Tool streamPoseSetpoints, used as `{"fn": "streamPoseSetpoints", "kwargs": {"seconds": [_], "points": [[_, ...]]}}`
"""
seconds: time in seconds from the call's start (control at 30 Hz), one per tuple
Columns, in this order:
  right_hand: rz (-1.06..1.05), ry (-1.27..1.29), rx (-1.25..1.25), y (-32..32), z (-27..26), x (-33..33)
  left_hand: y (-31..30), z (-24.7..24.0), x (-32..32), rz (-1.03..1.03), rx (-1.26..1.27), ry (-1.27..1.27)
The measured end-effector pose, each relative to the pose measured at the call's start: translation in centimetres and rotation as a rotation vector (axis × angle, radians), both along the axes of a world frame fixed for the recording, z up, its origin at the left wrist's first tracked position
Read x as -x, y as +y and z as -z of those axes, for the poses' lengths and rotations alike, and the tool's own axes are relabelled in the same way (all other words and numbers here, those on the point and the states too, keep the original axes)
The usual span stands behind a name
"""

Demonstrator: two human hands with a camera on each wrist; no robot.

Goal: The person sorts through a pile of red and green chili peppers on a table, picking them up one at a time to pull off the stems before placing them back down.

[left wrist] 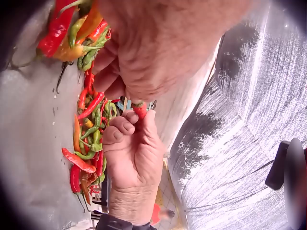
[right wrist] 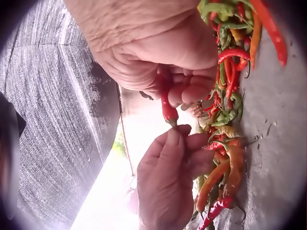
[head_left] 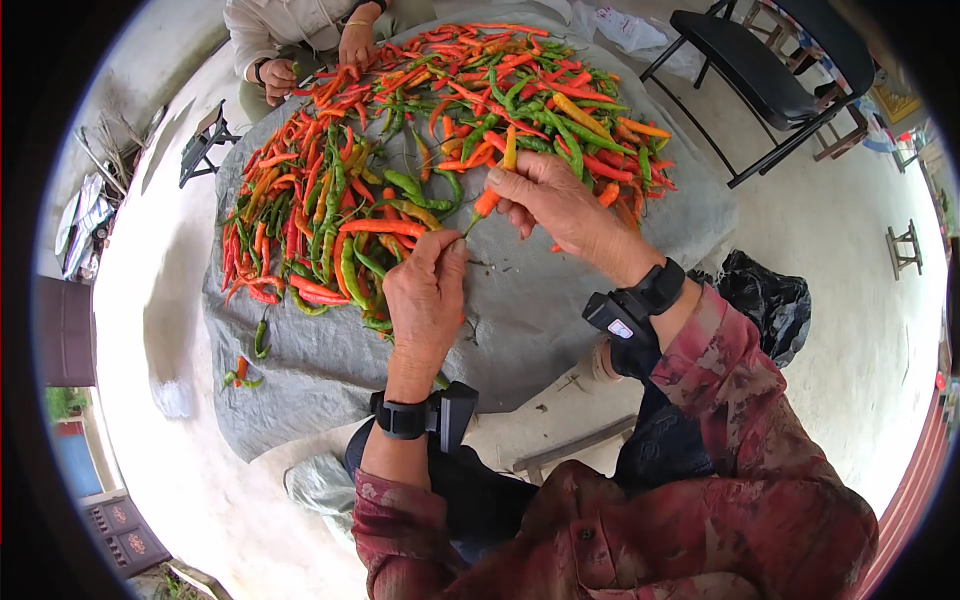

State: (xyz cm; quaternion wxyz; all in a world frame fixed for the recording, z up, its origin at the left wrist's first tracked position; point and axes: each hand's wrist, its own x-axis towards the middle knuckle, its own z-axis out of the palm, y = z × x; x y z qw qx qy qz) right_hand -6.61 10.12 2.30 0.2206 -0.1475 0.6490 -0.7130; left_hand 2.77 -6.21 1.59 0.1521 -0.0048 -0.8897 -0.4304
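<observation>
While the person sits at the near edge of a grey tarp (head_left: 530,310) spread on the pale floor, both hands meet over it on one orange-red chili pepper (head_left: 487,203). The right hand (head_left: 555,205) has its fingers curled round the body of the pepper and holds it just above the tarp, at the near rim of the heap of peppers (head_left: 420,120). The left hand (head_left: 425,295) comes up from below, and its thumb and forefinger pinch together on the pepper's thin stem (head_left: 470,228); its other fingers are bent in toward the palm. The right wrist view shows the pepper's red lower part sticking out of the right fist with its stem end pointing down, touching the tips of the left hand's fingers (right wrist: 172,139). The left wrist view shows the same meeting from the other side, with the green cap of the pepper just under the left hand. Red, orange and green peppers cover the far half of the tarp, and a few loose peppers (head_left: 250,370) lie near its left edge. At the far side a second person (head_left: 290,30) has both hands at the heap. A black chair (head_left: 760,70) stands at the upper right, and a black bag (head_left: 765,295) lies on the floor beside the tarp's right edge.
</observation>
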Motion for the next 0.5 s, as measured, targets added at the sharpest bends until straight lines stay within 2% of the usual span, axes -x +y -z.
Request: {"fn": "streamPoseSetpoints", "kwargs": {"seconds": [0.07,0.1,0.13,0.17,0.23,0.3,0.33,0.37,0.43,0.47,0.5], "points": [[0.06,-0.006,0.038,-0.2,0.5,1.8,-0.8,-0.2,-0.2,-0.043,0.012,-0.014],[0.056,-0.005,0.038,-0.3,0.7,2.9,-1.3,-0.2,-0.3,-0.077,-0.116,0.038],[0.154,-0.088,0.263,-0.4,0.8,4.1,-1.9,-0.2,-0.3,-0.112,-0.244,0.09],[0.25,-0.175,0.485,-0.5,0.9,5.0,-2.6,-0.1,-0.4,-0.117,-0.244,0.088],[0.313,-0.221,0.526,-1.0,0.9,5.3,-3.7,-0.4,-0.5,-0.138,-0.538,0.161],[0.286,-0.232,0.332,-2.1,2.0,5.2,-4.4,-1.0,-0.8,-0.166,-0.546,0.159],[0.126,-0.175,0.189,-2.9,2.5,4.4,-4.6,-1.2,-0.9,-0.185,-0.609,0.149],[0.055,-0.088,-0.044,-4.0,3.0,3.8,-4.8,-1.3,-0.9,-0.203,-0.671,0.138],[-0.002,0.449,-0.438,-6.1,4.6,2.9,-4.7,-1.5,-0.9,-0.205,-0.688,0.147],[-0.007,0.449,-0.435,-6.8,5.2,2.9,-4.7,-1.4,-0.8,-0.191,-0.652,0.161],[0.045,0.584,-0.525,-7.4,5.7,2.8,-4.6,-1.4,-0.8,-0.178,-0.616,0.175]]}}
